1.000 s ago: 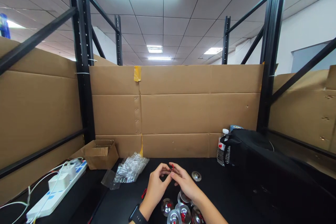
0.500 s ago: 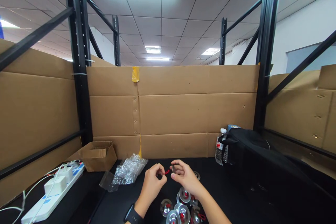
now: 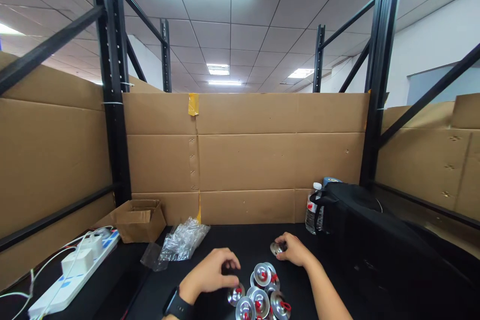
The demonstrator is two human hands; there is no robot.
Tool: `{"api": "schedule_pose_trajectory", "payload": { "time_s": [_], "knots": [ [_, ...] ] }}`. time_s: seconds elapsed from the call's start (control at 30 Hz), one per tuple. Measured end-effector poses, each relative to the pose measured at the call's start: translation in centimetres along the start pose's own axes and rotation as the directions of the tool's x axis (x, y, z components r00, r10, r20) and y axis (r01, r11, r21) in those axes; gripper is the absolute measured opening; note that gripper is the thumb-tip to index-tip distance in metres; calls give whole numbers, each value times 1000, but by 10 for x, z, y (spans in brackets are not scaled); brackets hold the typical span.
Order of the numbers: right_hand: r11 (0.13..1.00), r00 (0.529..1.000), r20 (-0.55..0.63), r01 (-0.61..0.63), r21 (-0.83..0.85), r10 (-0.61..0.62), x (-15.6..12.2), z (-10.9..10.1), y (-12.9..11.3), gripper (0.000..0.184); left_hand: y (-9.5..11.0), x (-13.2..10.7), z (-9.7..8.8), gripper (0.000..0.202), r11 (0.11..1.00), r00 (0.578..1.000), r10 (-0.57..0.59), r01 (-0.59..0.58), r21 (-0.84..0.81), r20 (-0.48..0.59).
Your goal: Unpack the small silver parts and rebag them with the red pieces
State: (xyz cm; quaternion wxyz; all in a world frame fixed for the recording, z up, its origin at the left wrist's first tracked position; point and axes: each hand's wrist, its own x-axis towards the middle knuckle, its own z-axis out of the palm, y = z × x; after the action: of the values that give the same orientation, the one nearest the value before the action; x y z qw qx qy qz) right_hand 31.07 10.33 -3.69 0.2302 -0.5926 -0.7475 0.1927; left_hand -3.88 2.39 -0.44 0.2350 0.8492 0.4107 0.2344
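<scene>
Several small silver cymbals with domed middles and red cords lie in an overlapping cluster on the black tabletop. Above the left side of this cluster is my left hand, its fingers apart and its thumb close to one cymbal; it holds nothing. Farther back and to the right, my right hand has its fingers closed on the edge of another small cymbal at the tabletop. Its fingers cover part of that cymbal, and whether a second one lies under it I cannot tell.
Crumpled clear plastic and an open cardboard box lie to the left, with a white power strip nearer. At the right stand a water bottle and a black bag. Cardboard panels wall the back.
My hands have parted. The right has moved right and lower onto a cymbal at the tabletop; the left has let go of the red cord, opened and moved down toward the cluster.
</scene>
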Motion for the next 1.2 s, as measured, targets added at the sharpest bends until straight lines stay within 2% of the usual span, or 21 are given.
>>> {"api": "schedule_pose_trajectory", "payload": {
  "time_s": [0.1, 0.2, 0.33, 0.5, 0.67, 0.77, 0.83, 0.9, 0.97, 1.03, 1.13, 1.2],
  "knots": [
    [1000, 1000, -6, 9, 3, -9, 1, 5, -3, 52, 10, 5, 16, 47, 996, 987, 65, -54, -73, 146],
    [999, 999, -25, 48, -7, -48, 2, 8, -7, 54, 13, 7, 26, 47, 996, 982, 57, -45, -71, 179],
    [999, 998, -42, 50, -1, -50, 4, 12, -10, 52, 15, 9, 27, 32, 999, 988, 27, -19, -50, 154],
    [995, 995, -52, 78, -69, -81, 5, 18, -17, 38, 17, 8, 23, 10, 998, 992, 64, -62, -23, 111],
    [983, 994, -24, 99, -158, -104, -2, 22, -32, 27, 16, 7, 20, 11, 999, 998, 32, -31, -17, 57],
    [979, 997, -28, 71, -192, -78, -11, 20, -54, 30, 16, 7, 15, 13, 997, 998, 0, 4, -82, 58],
    [981, 991, -72, 103, -166, -116, -19, 16, -74, 41, 18, 7, 11, 14, 989, 1000, -23, 24, -143, 7],
    [972, 971, -51, 234, -23, -234, -29, 13, -98, 44, 21, 8, 7, 14, 981, 994, -38, 17, -194, -105],
    [895, 907, 80, 389, 217, -413, -37, 15, -119, 48, 23, 9, 4, 13, 973, 972, -40, -14, -228, -230],
    [826, 867, 96, 424, 372, -488, -42, 21, -135, 45, 25, 11, 5, 12, 967, 946, -40, -45, -251, -323],
    [797, 889, 8, 406, 448, -457, -43, 36, -143, 22, 27, 14, 8, 13, 962, 914, -23, -90, -258, -404],
    [806, 913, -49, 381, 454, -404, -39, 42, -142, 18, 28, 15, 9, 17, 968, 875, -12, -110, -224, -484]
  ]
}}
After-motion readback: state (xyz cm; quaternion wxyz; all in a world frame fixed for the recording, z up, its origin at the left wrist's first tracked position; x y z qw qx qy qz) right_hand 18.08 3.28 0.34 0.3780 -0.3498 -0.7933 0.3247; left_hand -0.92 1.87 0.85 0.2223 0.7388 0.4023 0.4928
